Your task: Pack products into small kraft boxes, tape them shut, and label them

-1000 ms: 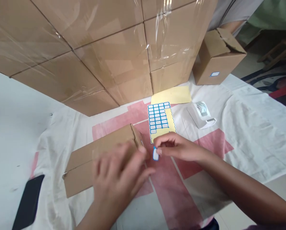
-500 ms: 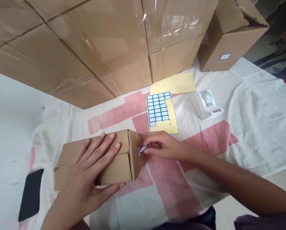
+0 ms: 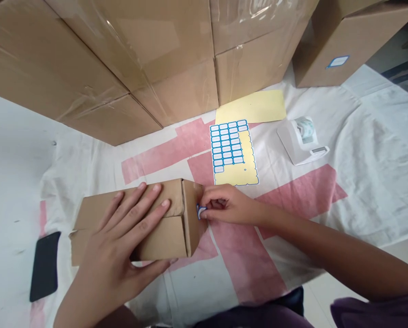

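At the right-hand end of a closed cardboard carton (image 3: 163, 241), a small blue-edged label (image 3: 201, 211) stood against the end face, its outer part curving away; how much of it stuck to the cardboard could not be told. The right hand (image 3: 227, 205) pinched that label between thumb and forefinger, the other fingers curled in. Across the carton's top lay the left hand (image 3: 117, 248), spread flat with its fingers apart and nothing gripped in them, its thumb along the near side.

The carton rested on a white cloth (image 3: 364, 182) with pink patches (image 3: 252, 259). Just beyond the right hand was a sheet of labels (image 3: 238, 174), partly used, its bare yellow backing showing along the right and bottom. Behind it, a plain yellow sheet (image 3: 252, 107) reached toward a wall of stacked boxes (image 3: 176, 54) under shiny clear tape. Right of the sheets sat a white tape dispenser (image 3: 298, 148), and farther back a larger carton (image 3: 364, 38) bore a similar label (image 3: 339, 61). Well to the left lay a flat black object (image 3: 45, 266).
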`<action>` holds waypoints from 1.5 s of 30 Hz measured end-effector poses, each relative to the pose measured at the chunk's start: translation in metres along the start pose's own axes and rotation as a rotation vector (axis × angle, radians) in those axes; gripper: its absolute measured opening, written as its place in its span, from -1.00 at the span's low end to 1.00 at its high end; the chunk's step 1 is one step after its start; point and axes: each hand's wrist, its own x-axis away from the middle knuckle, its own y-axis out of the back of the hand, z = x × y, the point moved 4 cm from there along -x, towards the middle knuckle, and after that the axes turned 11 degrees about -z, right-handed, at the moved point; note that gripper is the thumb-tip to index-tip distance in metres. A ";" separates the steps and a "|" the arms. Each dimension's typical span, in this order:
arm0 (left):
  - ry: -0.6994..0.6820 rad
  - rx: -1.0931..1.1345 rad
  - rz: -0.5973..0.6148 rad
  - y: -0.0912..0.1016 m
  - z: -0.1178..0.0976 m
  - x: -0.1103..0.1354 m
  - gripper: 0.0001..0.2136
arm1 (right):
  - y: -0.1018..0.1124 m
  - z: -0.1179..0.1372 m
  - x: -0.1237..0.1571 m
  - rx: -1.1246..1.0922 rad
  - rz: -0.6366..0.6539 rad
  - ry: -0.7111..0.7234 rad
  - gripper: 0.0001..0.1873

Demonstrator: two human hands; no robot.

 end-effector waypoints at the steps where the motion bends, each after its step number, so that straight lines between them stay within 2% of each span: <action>1: 0.005 0.002 0.001 0.000 0.000 0.000 -0.22 | -0.001 0.000 0.000 -0.003 0.002 -0.009 -0.85; 18: 0.032 -0.013 0.032 0.001 -0.003 -0.001 -0.22 | -0.006 -0.005 0.000 -0.104 -0.012 -0.178 -0.79; 24: 0.049 -0.023 0.050 0.002 -0.004 0.001 -0.21 | -0.003 -0.003 0.001 -0.070 -0.050 -0.288 -0.64; 29: 0.070 -0.011 0.049 0.001 -0.003 0.002 -0.21 | 0.001 0.002 0.001 0.031 -0.130 -0.172 -0.32; 31: 0.064 -0.013 0.055 0.001 -0.003 0.001 -0.21 | 0.000 0.002 0.001 0.016 -0.112 -0.150 -0.29; 35: 0.055 -0.023 0.052 0.002 -0.004 0.000 -0.22 | -0.001 0.001 0.000 0.017 -0.070 -0.146 -0.39; 41: 0.052 -0.018 0.039 0.002 -0.004 -0.001 -0.21 | 0.000 0.001 0.001 0.005 0.026 -0.130 -0.11; 42: 0.044 -0.014 0.035 0.002 -0.005 -0.001 -0.21 | 0.000 0.000 0.000 0.001 0.021 -0.139 -0.13; 45: 0.022 -0.007 0.035 0.002 -0.005 -0.003 -0.22 | 0.002 -0.001 -0.001 -0.013 -0.036 -0.168 -0.40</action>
